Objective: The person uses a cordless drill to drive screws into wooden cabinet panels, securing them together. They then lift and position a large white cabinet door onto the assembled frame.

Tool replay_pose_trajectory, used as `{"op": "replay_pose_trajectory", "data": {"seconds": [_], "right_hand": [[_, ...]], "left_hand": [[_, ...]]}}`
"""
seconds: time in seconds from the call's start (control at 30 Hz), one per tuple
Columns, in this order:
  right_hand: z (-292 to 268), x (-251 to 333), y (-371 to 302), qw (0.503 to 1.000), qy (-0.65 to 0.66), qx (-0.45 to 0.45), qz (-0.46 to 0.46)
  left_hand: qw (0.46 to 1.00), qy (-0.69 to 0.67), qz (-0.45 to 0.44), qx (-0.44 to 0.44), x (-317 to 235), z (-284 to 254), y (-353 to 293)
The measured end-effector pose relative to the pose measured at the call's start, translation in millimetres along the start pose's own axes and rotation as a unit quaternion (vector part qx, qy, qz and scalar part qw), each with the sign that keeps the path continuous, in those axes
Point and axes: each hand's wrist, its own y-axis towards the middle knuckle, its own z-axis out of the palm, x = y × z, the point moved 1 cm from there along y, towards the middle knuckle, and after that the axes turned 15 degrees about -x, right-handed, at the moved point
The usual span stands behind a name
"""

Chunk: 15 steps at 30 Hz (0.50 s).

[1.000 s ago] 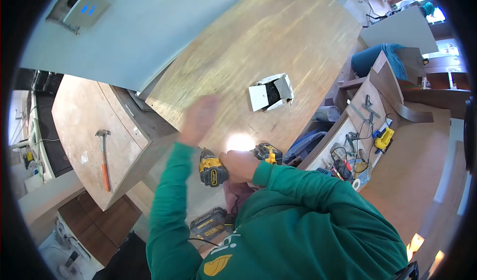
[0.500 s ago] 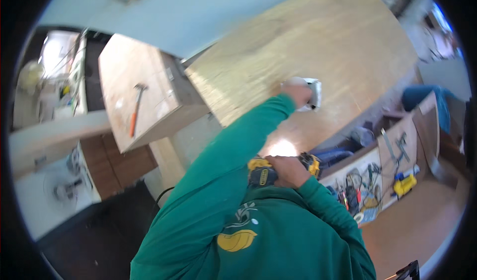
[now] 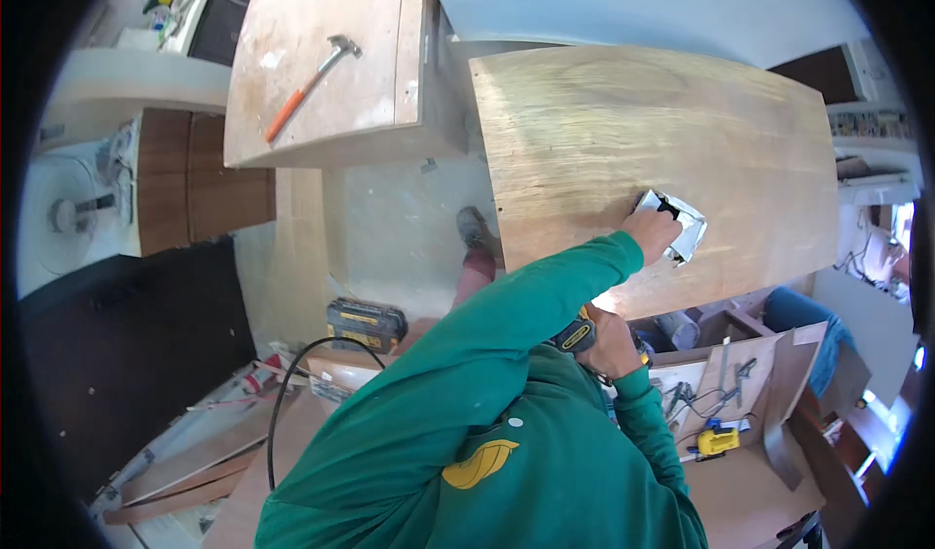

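Note:
My left hand [image 3: 653, 230] reaches into a torn white package [image 3: 690, 229] that lies on a large plywood panel [image 3: 594, 111]. Its fingers look curled, and their tips are hidden in the package's dark opening, so what they grip does not show. Close to my body, my right hand [image 3: 612, 346] is closed around a yellow and black power drill [image 3: 575, 335]. My left sleeve covers part of the drill. A bright patch of light falls on the panel's near edge, just beyond the drill.
At the upper left a hammer [image 3: 314, 86] with an orange handle lies on a wooden cabinet [image 3: 390, 72]. A dark tool case [image 3: 365, 325] stands on the floor beside a black cable [image 3: 278, 417]. To the right, a yellow power tool [image 3: 718, 441] lies among hand tools.
My view has swung, so the panel and cabinet sit differently in it. My left hand has moved from beside the package into its opening. The right hand still holds the drill.

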Motion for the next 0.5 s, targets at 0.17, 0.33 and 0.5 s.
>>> {"op": "replay_pose_trajectory", "data": {"seconds": [0.17, 0.33, 0.5], "right_hand": [[12, 4, -3, 0.998, 0.037, -0.031, 0.045], [18, 51, 6, 0.993, -0.013, -0.077, 0.09], [17, 107, 31, 0.986, 0.01, -0.127, 0.11]], "left_hand": [[0.969, -0.199, -0.109, -0.096, 5, -25, -16], [0.852, -0.375, -0.3, -0.21, 79, -128, -87], [0.56, -0.582, -0.53, -0.259, 154, -163, -170]]}}
